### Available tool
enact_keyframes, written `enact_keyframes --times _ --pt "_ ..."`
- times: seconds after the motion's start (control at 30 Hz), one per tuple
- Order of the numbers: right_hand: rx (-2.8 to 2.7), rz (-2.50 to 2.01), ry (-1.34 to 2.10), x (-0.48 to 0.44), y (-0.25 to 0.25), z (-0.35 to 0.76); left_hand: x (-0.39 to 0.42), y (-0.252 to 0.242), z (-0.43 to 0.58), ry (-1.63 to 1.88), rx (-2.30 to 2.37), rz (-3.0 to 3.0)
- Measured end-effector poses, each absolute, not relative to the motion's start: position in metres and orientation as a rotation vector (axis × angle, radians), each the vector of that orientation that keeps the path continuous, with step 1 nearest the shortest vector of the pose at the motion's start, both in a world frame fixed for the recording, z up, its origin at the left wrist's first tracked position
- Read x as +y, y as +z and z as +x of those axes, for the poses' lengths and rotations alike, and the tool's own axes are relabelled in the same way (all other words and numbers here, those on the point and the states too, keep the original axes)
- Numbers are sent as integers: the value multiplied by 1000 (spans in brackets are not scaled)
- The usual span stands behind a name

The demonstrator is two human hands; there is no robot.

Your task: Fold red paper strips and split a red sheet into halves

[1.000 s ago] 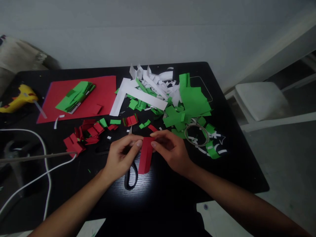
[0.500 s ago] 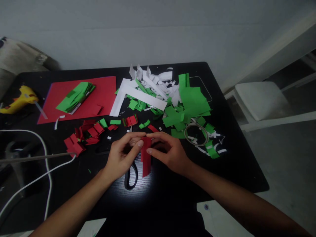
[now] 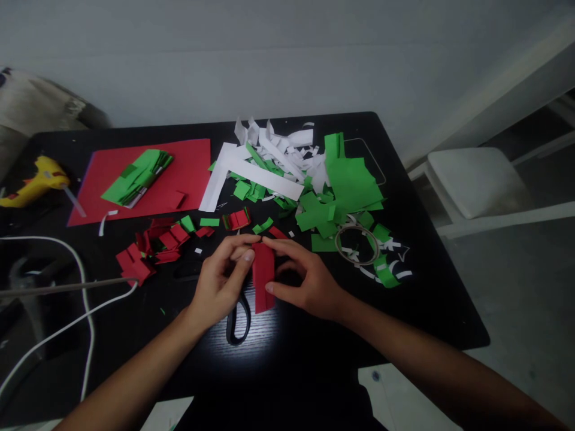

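Both of my hands hold a folded red paper strip (image 3: 263, 276) upright over the black table (image 3: 431, 299). My left hand (image 3: 221, 282) pinches its left edge near the top. On the other side, my right hand (image 3: 305, 276) grips it with the thumb low on the strip and the fingers at its top. Black scissors (image 3: 238, 323) lie on the table just under my left hand. Small folded red pieces (image 3: 150, 248) lie to the left of my hands.
A red sheet (image 3: 188, 164) with a stack of green strips (image 3: 137, 175) lies at the back left. White and green scraps (image 3: 314, 179) are heaped at the back centre. A tape ring (image 3: 358, 245) sits right of my hands. A yellow glue gun (image 3: 31, 179) and white cable (image 3: 81, 269) are at the left.
The red strip has been folded narrower and tilted slightly. My right thumb has slid down along its right edge; my left hand stayed at the top left.
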State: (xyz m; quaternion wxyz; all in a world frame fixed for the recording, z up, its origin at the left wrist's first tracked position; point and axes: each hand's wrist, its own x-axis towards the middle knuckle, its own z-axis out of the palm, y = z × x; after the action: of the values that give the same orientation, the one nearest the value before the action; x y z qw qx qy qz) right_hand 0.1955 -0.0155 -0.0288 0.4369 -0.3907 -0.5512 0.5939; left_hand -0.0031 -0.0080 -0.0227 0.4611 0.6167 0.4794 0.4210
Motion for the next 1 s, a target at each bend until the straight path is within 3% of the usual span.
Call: enact_keyframes --times 1.0 --pt "-1218 -1181 1503 -11 -23 194 -12 -24 -6 871 1104 1734"
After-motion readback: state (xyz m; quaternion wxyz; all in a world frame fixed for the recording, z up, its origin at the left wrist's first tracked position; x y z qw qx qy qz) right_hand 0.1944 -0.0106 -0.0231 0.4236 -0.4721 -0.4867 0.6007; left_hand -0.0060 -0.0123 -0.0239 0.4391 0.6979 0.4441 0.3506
